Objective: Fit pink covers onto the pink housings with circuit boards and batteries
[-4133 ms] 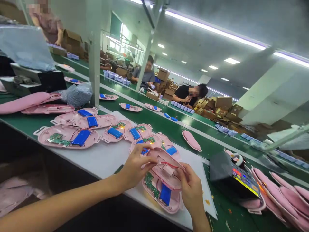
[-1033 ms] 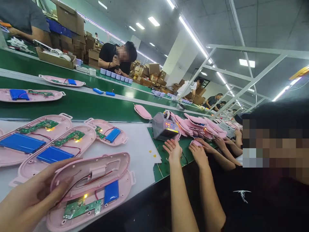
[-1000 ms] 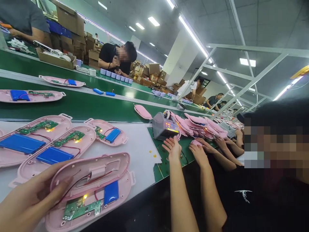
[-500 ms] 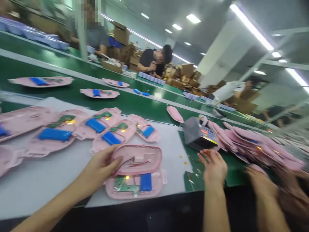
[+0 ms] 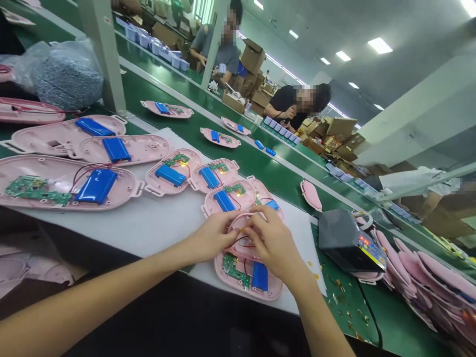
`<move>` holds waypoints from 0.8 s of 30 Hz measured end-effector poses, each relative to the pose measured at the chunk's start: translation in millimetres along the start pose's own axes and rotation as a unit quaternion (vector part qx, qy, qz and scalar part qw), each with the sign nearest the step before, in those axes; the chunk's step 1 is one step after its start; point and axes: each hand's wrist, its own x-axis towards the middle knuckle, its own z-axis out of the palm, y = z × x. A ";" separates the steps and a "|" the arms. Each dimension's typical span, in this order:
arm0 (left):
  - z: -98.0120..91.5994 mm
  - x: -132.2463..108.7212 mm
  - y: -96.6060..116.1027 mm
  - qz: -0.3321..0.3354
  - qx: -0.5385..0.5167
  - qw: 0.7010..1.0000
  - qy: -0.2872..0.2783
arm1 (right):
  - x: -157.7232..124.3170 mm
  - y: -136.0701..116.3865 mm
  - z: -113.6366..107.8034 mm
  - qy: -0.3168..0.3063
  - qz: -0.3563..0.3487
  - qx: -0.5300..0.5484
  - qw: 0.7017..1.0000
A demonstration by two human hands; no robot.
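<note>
Left hand [image 5: 211,237] and right hand [image 5: 271,240] together, fingertips pinching pink plastic oval shell half [image 5: 238,238] and thin red-black wires [image 5: 238,242], held just above matching pink plastic shell [image 5: 238,287] with green circuit board [image 5: 234,271] and blue battery pack [image 5: 260,276], on white sheet [image 5: 167,233]. Far right: grey box [image 5: 340,238], lit panel, lettering unreadable.

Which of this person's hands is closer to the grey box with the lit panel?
The right hand is nearer: it sits to the left of the grey box, not touching it. The left hand lies further left, on the far side of the right hand.
</note>
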 end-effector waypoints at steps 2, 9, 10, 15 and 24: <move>-1.6 -0.4 -2.0 -0.001 -0.002 1.000 -0.004 | -0.3 -1.3 4.8 0.038 -0.016 -0.031 0.999; -2.2 -7.1 -10.0 0.005 0.071 0.997 0.023 | 14.1 3.8 -12.9 0.001 0.194 -0.001 0.981; -2.0 -8.0 -9.8 0.000 0.082 0.996 0.039 | 14.9 7.1 -17.8 -0.027 0.214 0.043 0.975; -2.0 -8.4 -4.7 -0.009 0.100 0.994 0.050 | 7.2 19.5 -26.2 -0.044 0.181 0.184 0.965; 1.5 -26.1 -18.7 0.141 0.229 0.962 -0.055 | -54.7 -11.2 -13.7 0.165 -0.060 0.023 0.984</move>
